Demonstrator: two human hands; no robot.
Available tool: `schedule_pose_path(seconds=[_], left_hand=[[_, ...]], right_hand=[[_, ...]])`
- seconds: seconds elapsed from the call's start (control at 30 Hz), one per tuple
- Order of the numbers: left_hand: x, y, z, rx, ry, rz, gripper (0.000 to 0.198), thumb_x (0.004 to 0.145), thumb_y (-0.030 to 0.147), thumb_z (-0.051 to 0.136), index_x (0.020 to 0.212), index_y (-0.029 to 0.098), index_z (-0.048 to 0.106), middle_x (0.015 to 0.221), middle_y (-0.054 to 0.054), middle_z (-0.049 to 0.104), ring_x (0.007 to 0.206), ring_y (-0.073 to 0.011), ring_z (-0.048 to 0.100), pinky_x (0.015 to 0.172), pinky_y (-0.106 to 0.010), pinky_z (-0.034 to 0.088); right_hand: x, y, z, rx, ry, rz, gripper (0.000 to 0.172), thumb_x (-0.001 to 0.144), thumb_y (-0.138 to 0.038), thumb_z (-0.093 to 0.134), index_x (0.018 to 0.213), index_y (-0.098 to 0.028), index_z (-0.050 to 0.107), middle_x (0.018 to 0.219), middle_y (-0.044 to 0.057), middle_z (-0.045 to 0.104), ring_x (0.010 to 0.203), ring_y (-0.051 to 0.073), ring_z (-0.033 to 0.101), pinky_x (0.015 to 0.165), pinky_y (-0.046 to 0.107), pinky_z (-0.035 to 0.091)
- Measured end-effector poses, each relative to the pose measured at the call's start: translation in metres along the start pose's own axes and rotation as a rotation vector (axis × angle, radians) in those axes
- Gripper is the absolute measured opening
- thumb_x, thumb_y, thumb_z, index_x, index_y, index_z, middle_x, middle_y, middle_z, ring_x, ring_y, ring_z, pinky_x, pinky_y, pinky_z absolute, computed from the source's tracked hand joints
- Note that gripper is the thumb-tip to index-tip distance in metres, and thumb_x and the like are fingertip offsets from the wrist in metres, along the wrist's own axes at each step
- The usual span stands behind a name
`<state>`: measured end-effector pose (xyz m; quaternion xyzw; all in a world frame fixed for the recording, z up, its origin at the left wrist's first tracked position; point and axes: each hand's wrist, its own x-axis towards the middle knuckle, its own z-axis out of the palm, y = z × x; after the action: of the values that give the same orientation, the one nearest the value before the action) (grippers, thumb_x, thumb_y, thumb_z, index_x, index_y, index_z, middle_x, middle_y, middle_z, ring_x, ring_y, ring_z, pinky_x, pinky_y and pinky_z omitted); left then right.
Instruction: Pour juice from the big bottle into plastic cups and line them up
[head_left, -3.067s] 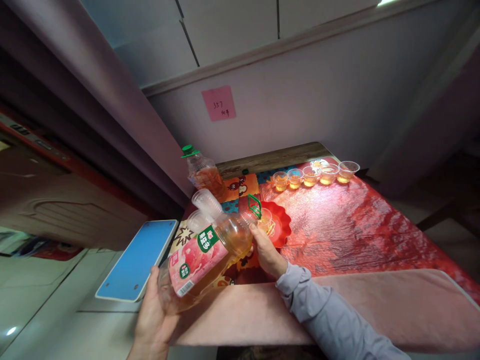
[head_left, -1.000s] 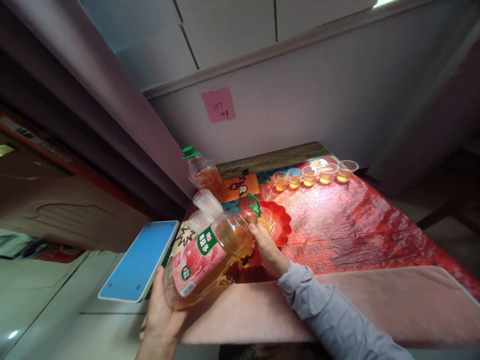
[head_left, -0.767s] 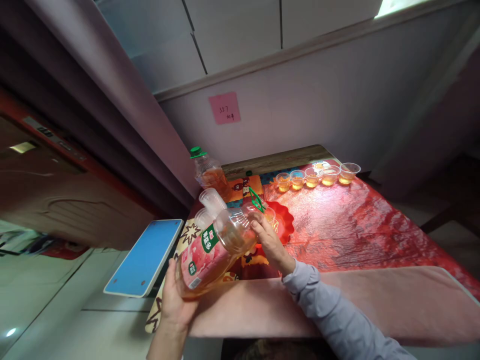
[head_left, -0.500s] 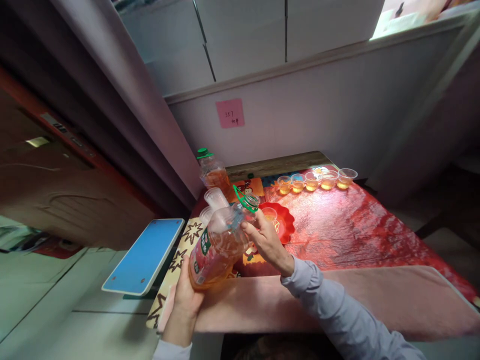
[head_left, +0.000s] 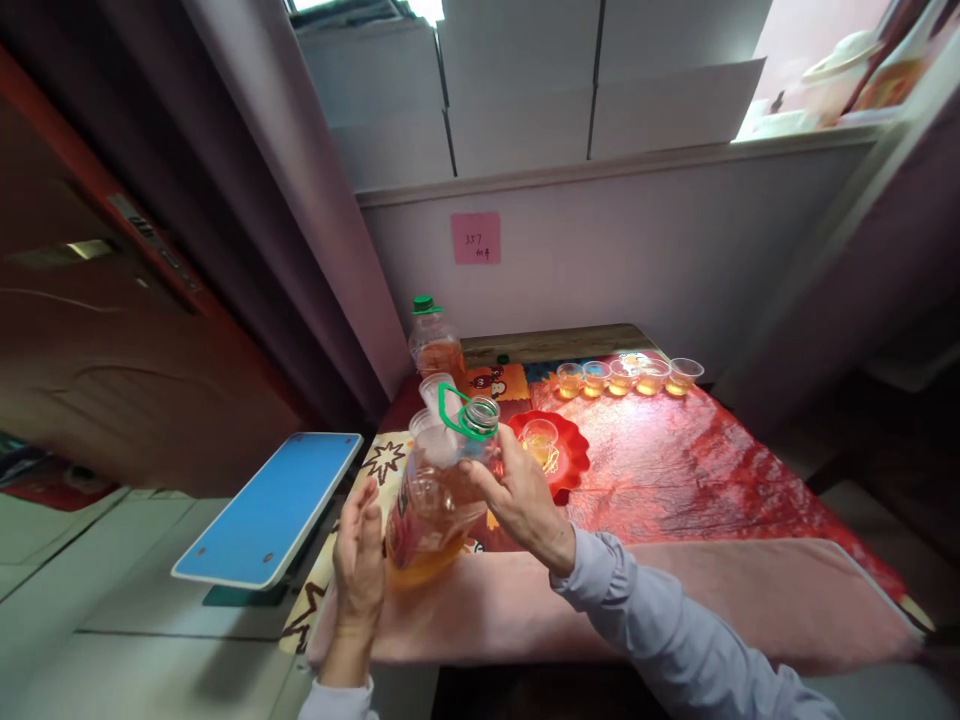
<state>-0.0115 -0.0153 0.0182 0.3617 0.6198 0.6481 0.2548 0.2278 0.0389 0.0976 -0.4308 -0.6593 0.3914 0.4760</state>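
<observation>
A large uncapped juice bottle with a green carry ring round its neck stands nearly upright over the near left of the table. Around its upper part, just below the neck, my right hand is closed. My left hand is beside the bottle's left side with its fingers stretched out; whether it still touches the plastic is hard to tell. Right behind my right hand, a clear cup with some yellowish juice sits in a red scalloped dish. Stacked clear cups are partly hidden behind the bottle.
Several cups of juice line the table's far right. A second juice bottle, capped in green, stands at the back left, with a loose green cap nearby. A pink cloth covers the front edge. A blue stool is left of the table.
The bottle has gone from tilted to nearly upright. My left hand has come away from under its base to its left side, fingers now straight. My right hand keeps its hold.
</observation>
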Motion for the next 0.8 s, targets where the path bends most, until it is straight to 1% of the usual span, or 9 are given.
schedule_pose_path(seconds=[0.07, 0.13, 0.17, 0.23, 0.33, 0.5, 0.63, 0.7, 0.8], left_hand=[[0.002, 0.005, -0.001, 0.157, -0.195, 0.291, 0.114, 0.073, 0.091, 0.076, 0.158, 0.018, 0.056, 0.166, -0.023, 0.056, 0.156, -0.0425, 0.05, 0.131, -0.058, 0.035], [0.0, 0.004, 0.001, 0.339, -0.294, 0.502, 0.122, 0.071, 0.091, 0.078, 0.164, 0.019, 0.048, 0.168, -0.024, 0.053, 0.156, -0.0444, 0.05, 0.129, -0.06, 0.039], [-0.002, 0.001, 0.004, 0.413, -0.287, 0.563, 0.124, 0.071, 0.089, 0.08, 0.167, 0.019, 0.044, 0.168, -0.024, 0.053, 0.156, -0.0445, 0.05, 0.127, -0.06, 0.042], [-0.007, -0.008, 0.008, 0.505, -0.198, 0.623, 0.126, 0.071, 0.086, 0.082, 0.169, 0.02, 0.039, 0.166, -0.025, 0.055, 0.152, -0.0441, 0.055, 0.121, -0.058, 0.05], [-0.011, -0.026, 0.009, 0.552, -0.058, 0.633, 0.126, 0.067, 0.089, 0.082, 0.165, 0.02, 0.042, 0.159, -0.025, 0.061, 0.141, -0.0444, 0.065, 0.112, -0.055, 0.058], [-0.012, -0.053, -0.003, 0.555, -0.004, 0.546, 0.128, 0.057, 0.083, 0.089, 0.161, 0.022, 0.046, 0.148, -0.023, 0.068, 0.129, -0.0473, 0.071, 0.102, -0.061, 0.062], [-0.013, -0.069, -0.013, 0.465, 0.119, 0.432, 0.102, 0.057, 0.082, 0.088, 0.134, 0.022, 0.059, 0.113, -0.013, 0.077, 0.1, -0.0433, 0.077, 0.088, -0.064, 0.065], [-0.012, -0.074, -0.017, 0.454, 0.132, 0.412, 0.089, 0.06, 0.082, 0.086, 0.122, 0.023, 0.058, 0.103, -0.01, 0.075, 0.093, -0.0407, 0.077, 0.086, -0.063, 0.065], [-0.009, -0.081, -0.02, 0.451, 0.168, 0.41, 0.083, 0.062, 0.081, 0.082, 0.115, 0.024, 0.054, 0.105, -0.014, 0.074, 0.1, -0.0438, 0.076, 0.092, -0.065, 0.062]], right_hand=[[0.0, -0.007, 0.004, -0.047, 0.004, 0.005, 0.037, 0.097, -0.052, 0.071, 0.122, -0.026, 0.061, 0.116, 0.007, 0.077, 0.1, 0.029, 0.072, 0.086, 0.042, 0.053], [0.001, -0.011, 0.006, -0.084, 0.012, 0.003, 0.039, 0.096, -0.052, 0.072, 0.123, -0.025, 0.061, 0.113, 0.007, 0.077, 0.099, 0.029, 0.072, 0.084, 0.041, 0.053], [0.001, -0.013, 0.007, -0.098, 0.011, 0.005, 0.04, 0.096, -0.052, 0.073, 0.124, -0.025, 0.061, 0.112, 0.006, 0.077, 0.097, 0.028, 0.073, 0.083, 0.04, 0.053], [0.003, -0.015, 0.006, -0.123, 0.0, 0.01, 0.044, 0.096, -0.055, 0.074, 0.127, -0.026, 0.062, 0.109, 0.005, 0.077, 0.096, 0.028, 0.074, 0.082, 0.039, 0.053], [0.005, -0.019, 0.004, -0.174, -0.033, -0.009, 0.054, 0.094, -0.062, 0.077, 0.132, -0.027, 0.063, 0.11, 0.005, 0.078, 0.099, 0.029, 0.076, 0.083, 0.041, 0.055], [0.007, -0.026, 0.007, -0.253, -0.101, -0.048, 0.063, 0.095, -0.063, 0.078, 0.142, -0.025, 0.06, 0.129, 0.01, 0.078, 0.114, 0.034, 0.077, 0.093, 0.047, 0.059], [0.007, -0.021, 0.006, -0.214, -0.206, -0.213, 0.069, 0.095, -0.054, 0.082, 0.153, -0.025, 0.056, 0.15, 0.013, 0.07, 0.128, 0.032, 0.074, 0.103, 0.047, 0.06], [0.013, -0.01, -0.006, -0.184, -0.217, -0.256, 0.066, 0.095, -0.052, 0.083, 0.15, -0.025, 0.059, 0.148, 0.013, 0.072, 0.124, 0.03, 0.076, 0.103, 0.046, 0.061], [0.031, 0.016, -0.045, -0.173, -0.183, -0.217, 0.038, 0.101, -0.044, 0.076, 0.133, -0.024, 0.071, 0.127, 0.009, 0.082, 0.11, 0.025, 0.081, 0.096, 0.042, 0.064]])
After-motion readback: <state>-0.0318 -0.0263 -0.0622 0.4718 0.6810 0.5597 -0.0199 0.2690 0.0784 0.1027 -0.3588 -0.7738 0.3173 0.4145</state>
